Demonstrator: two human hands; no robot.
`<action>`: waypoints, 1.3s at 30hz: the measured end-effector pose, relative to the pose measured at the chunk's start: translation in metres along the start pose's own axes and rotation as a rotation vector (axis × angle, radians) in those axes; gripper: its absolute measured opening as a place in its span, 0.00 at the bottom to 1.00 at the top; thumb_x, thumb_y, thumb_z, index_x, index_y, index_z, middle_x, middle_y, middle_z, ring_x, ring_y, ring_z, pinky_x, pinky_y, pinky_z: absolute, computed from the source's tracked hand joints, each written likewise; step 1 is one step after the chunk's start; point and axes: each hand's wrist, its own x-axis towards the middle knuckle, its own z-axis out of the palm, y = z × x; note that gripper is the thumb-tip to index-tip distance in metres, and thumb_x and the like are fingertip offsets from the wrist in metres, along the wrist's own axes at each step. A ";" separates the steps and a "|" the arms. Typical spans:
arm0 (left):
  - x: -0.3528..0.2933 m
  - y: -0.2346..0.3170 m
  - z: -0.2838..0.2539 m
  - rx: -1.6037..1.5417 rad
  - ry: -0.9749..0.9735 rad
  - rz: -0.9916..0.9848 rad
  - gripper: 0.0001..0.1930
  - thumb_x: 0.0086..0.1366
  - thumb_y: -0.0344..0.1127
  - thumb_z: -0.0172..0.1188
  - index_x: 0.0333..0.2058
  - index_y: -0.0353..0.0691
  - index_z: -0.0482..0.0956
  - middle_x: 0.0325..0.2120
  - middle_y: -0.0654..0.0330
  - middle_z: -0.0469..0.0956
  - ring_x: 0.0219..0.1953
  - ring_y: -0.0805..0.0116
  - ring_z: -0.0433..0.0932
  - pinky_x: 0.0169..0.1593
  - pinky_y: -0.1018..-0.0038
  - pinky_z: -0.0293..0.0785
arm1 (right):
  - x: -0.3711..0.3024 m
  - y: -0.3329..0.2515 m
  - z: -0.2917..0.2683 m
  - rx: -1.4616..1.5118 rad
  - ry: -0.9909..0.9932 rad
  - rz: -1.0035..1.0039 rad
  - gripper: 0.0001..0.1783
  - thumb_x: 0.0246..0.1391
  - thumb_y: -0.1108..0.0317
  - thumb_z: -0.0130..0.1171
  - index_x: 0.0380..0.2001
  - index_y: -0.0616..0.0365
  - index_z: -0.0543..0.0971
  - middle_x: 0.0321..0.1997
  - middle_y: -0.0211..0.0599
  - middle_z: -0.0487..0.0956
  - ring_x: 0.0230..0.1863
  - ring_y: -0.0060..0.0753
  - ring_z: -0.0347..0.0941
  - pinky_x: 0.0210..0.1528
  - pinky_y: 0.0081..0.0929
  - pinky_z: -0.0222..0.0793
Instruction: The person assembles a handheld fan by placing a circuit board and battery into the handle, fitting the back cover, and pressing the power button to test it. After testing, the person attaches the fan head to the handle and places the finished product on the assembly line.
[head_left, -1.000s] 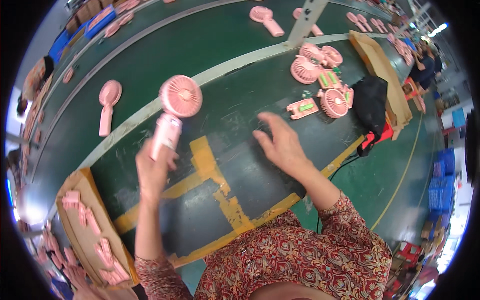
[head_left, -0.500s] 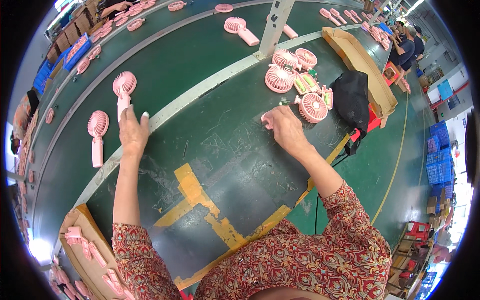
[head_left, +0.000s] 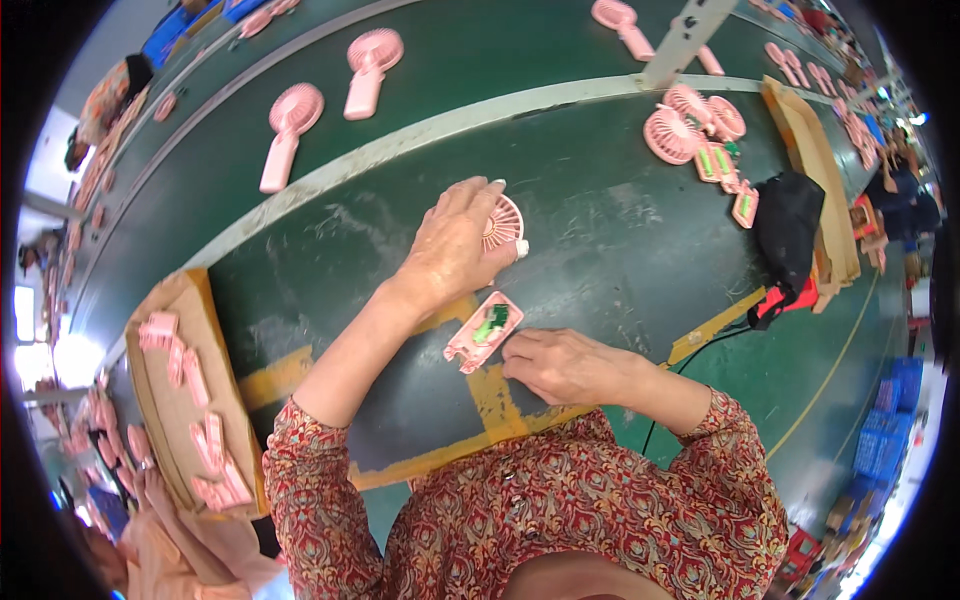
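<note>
My left hand (head_left: 455,240) is curled around a round pink fan head (head_left: 503,224) above the middle of the bench, thumb and fingertips at its rim. Just below it lies an open pink fan handle casing (head_left: 484,332) showing a green circuit board inside. Beside the casing's right edge is my right hand (head_left: 565,366), its fingers bent and pressed together. Whatever they pinch is hidden. At the back right of the bench sit several pink fan heads (head_left: 672,136) with open handle casings (head_left: 716,162) next to them.
A cardboard tray (head_left: 228,350) with pink handle parts stands at left. Pink handheld fans (head_left: 293,120) lie on the green conveyor (head_left: 200,170) beyond a pale rail. A black bag (head_left: 790,228) and another cardboard tray (head_left: 815,150) edge the right side. A metal post (head_left: 690,45) rises behind.
My left hand has come from the conveyor edge to the bench middle, onto a fan head. My right hand has moved nearer from the fan pile, and the open casing now lies beside it.
</note>
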 end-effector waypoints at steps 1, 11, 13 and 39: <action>-0.007 -0.005 0.003 0.031 -0.030 -0.006 0.34 0.52 0.41 0.62 0.57 0.37 0.62 0.58 0.46 0.60 0.61 0.50 0.59 0.63 0.65 0.56 | -0.003 -0.001 -0.002 0.019 -0.046 0.033 0.13 0.37 0.78 0.55 0.32 0.62 0.73 0.35 0.41 0.71 0.39 0.42 0.71 0.39 0.34 0.73; -0.039 -0.036 -0.018 -0.203 -0.152 -0.346 0.42 0.41 0.44 0.70 0.54 0.30 0.64 0.49 0.43 0.70 0.53 0.53 0.70 0.57 0.68 0.64 | 0.022 -0.002 -0.016 0.050 0.364 0.445 0.18 0.49 0.72 0.57 0.46 0.59 0.70 0.42 0.44 0.76 0.46 0.46 0.72 0.48 0.36 0.67; -0.043 -0.030 -0.026 -0.366 -0.188 -0.393 0.39 0.37 0.44 0.71 0.48 0.28 0.69 0.43 0.46 0.74 0.46 0.58 0.75 0.51 0.70 0.69 | 0.025 0.002 -0.010 0.131 0.288 0.476 0.19 0.50 0.70 0.57 0.47 0.59 0.69 0.42 0.43 0.76 0.46 0.44 0.72 0.48 0.35 0.67; -0.156 -0.013 -0.041 -1.379 0.748 -0.362 0.29 0.52 0.36 0.66 0.50 0.31 0.67 0.44 0.54 0.74 0.45 0.68 0.75 0.52 0.72 0.71 | 0.069 -0.005 0.005 0.282 -0.125 0.666 0.19 0.50 0.62 0.56 0.42 0.64 0.71 0.36 0.45 0.78 0.32 0.40 0.76 0.35 0.31 0.72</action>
